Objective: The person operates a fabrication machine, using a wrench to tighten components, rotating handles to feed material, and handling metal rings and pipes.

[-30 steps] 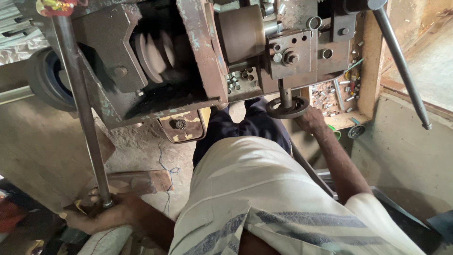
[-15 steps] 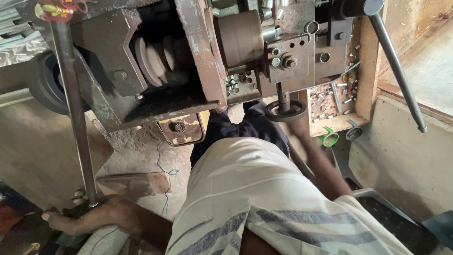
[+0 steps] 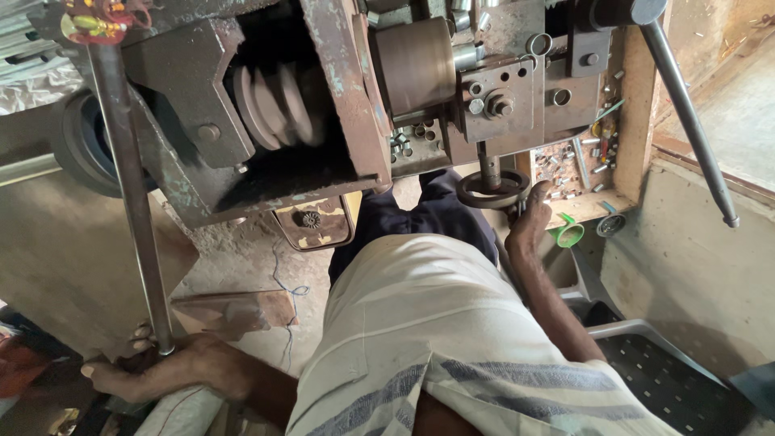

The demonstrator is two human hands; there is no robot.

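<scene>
Gripping the lower end of a long steel lever (image 3: pixel 129 194), the left hand (image 3: pixel 165 371) had its fingers (image 3: pixel 142 337) curled and pressed together around the rod just below their tips, a hold that appeared suited to steadying or swinging it. The rod was round, dull grey and rust-flecked, rising from the fingers to a heavy iron machine frame (image 3: pixel 339 105). The right hand (image 3: pixel 529 222) rested against a small dark handwheel (image 3: pixel 492 190), thumb extended and touching its rim; whether the remaining fingers were closed could not be told. Beyond those fingers lay a wooden tray (image 3: pixel 593 202) of small metal parts. Stepped grey pulleys (image 3: pixel 274 105), smooth-grooved, sat inside the frame.
</scene>
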